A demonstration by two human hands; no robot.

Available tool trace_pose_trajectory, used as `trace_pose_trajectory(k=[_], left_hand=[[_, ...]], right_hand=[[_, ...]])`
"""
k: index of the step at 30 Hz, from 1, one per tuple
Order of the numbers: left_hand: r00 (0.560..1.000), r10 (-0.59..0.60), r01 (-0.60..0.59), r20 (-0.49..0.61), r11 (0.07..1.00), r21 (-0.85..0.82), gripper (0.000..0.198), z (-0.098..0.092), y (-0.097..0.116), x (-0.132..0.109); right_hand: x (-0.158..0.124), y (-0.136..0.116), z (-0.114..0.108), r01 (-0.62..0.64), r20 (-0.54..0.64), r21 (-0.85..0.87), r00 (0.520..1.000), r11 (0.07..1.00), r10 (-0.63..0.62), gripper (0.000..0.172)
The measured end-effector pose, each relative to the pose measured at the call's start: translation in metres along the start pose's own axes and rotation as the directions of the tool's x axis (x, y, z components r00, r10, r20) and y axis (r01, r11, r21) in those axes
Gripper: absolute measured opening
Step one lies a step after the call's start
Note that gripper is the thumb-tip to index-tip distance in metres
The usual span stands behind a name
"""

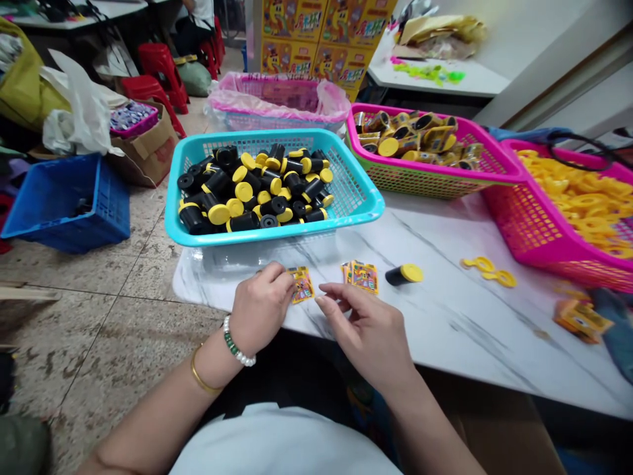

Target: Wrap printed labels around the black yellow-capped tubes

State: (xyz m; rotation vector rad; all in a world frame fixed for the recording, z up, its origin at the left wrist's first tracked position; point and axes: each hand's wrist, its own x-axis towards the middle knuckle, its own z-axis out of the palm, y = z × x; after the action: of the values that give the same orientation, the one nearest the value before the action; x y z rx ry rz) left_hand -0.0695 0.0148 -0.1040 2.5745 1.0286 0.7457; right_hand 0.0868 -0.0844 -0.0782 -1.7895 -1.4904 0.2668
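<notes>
My left hand [264, 305] has its fingers closed on a small yellow printed packet [302, 285] at the table's front edge. Just right of that packet is my right hand [368, 326], its thumb and fingers apart with nothing between them. Beyond its fingertips lies a small pile of similar printed packets [364, 277]. A black canister with a yellow lid [404, 274] rests on its side farther right. Two yellow ring-shaped plastic pieces [489, 271] lie beyond the canister. Behind my hands, a turquoise basket [277, 235] holds many black canisters with yellow lids.
A pink basket [435, 173] of wrapped canisters stands at the back; another pink basket [539, 224] holds yellow plastic pieces at right. A yellow packet bundle [582, 318] lies near the right edge. On the floor at left sits a blue crate [69, 198]. Printed cartons [316, 43] are stacked behind.
</notes>
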Motion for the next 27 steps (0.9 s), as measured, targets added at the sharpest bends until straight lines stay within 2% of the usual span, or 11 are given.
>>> trace_pose_trajectory(k=[2,6,8,11,12,14,16,18,21,24,27], left_hand=[[1.0,0.002,-0.002,-0.022,1.0,0.002,0.018,0.0,0.001,0.0],[0.973,0.093,-0.114,-0.212,0.989,-0.091,0.011,-0.011,0.005,-0.007],[0.939,0.188,-0.223,-0.286,0.97,-0.094,0.011,-0.017,0.009,-0.013],[0.906,0.28,-0.319,-0.316,0.945,-0.077,0.018,-0.021,0.015,-0.018],[0.913,0.253,-0.297,-0.319,0.95,-0.098,0.017,-0.021,0.018,-0.019],[0.947,0.099,-0.171,-0.307,0.961,-0.218,0.015,-0.021,0.021,-0.02],[0.958,-0.117,0.003,-0.262,0.917,-0.398,0.012,-0.022,0.024,-0.021],[0.94,-0.262,0.107,-0.22,0.836,-0.538,0.004,-0.026,0.027,-0.023],[0.934,-0.287,0.105,-0.213,0.789,-0.606,0.014,-0.035,0.031,-0.027],[0.947,-0.262,0.085,-0.185,0.763,-0.641,0.012,-0.041,0.036,-0.027],[0.931,-0.342,0.158,-0.125,0.689,-0.707,0.012,-0.04,0.038,-0.025]], right_hand=[[-0.002,0.001,0.002,-0.032,-0.005,0.021,0.999,0.999,0.033,0.017],[-0.004,0.003,-0.001,-0.188,0.006,0.161,0.982,0.969,0.189,0.025],[-0.002,0.001,-0.004,-0.251,0.091,0.29,0.968,0.924,0.234,0.03],[0.003,-0.003,-0.004,-0.361,0.282,0.461,0.926,0.811,0.251,0.036],[0.004,-0.005,-0.003,-0.409,0.329,0.494,0.905,0.767,0.27,0.037],[0.004,-0.007,0.0,-0.474,0.349,0.539,0.878,0.696,0.327,0.04],[0.001,-0.008,0.004,-0.457,0.274,0.559,0.89,0.692,0.366,0.043],[-0.003,-0.009,0.009,-0.38,0.158,0.538,0.922,0.752,0.352,0.047],[-0.007,-0.011,0.014,-0.283,0.054,0.477,0.954,0.832,0.294,0.05],[-0.008,-0.013,0.019,-0.241,0.045,0.453,0.968,0.858,0.248,0.05],[-0.007,-0.014,0.021,-0.204,0.041,0.453,0.977,0.868,0.208,0.049]])
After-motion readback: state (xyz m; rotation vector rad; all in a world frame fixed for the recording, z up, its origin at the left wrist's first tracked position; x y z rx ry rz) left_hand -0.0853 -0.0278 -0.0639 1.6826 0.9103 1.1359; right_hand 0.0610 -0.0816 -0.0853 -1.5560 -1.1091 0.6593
